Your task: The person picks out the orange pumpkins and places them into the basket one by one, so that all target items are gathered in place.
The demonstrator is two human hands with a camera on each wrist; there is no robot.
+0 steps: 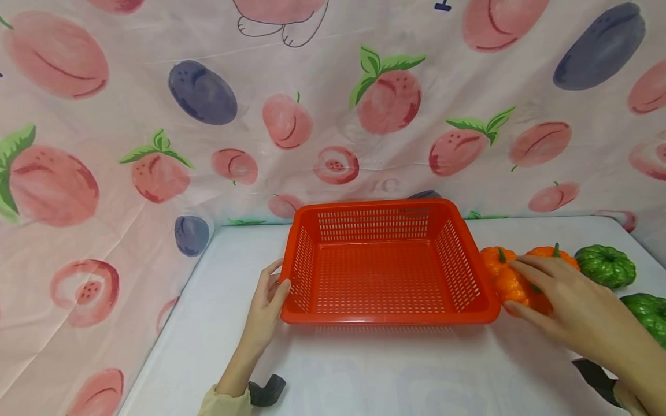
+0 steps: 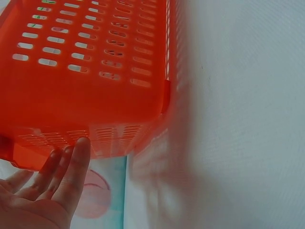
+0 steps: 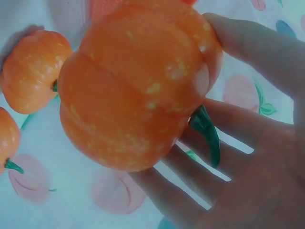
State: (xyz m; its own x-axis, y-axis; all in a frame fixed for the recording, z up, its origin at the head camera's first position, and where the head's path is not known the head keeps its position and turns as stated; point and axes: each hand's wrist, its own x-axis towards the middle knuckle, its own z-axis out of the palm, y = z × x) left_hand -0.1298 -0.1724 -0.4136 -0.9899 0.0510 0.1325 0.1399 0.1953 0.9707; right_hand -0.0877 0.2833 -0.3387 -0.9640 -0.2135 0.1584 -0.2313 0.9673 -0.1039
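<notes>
An orange toy pumpkin [image 3: 138,90] with a green stem is held by my right hand [image 1: 572,300], the thumb on one side and the fingers on the other. Its stem points towards the palm. In the head view this pumpkin [image 1: 512,289] is just outside the right end of a red plastic basket [image 1: 385,319], partly hidden by the hand. At the basket's left end, my left hand [image 1: 265,306] holds the rim, thumb over the top edge and fingers against the outer wall. Nothing lies inside the basket.
Two more orange pumpkins [image 1: 551,251] [image 3: 35,71] stand behind the right hand. Further right are two green pumpkins, one [image 1: 605,267] at the back and one [image 1: 647,315] nearer. A fruit-print cloth [image 1: 333,104] hangs behind the white table [image 1: 364,375].
</notes>
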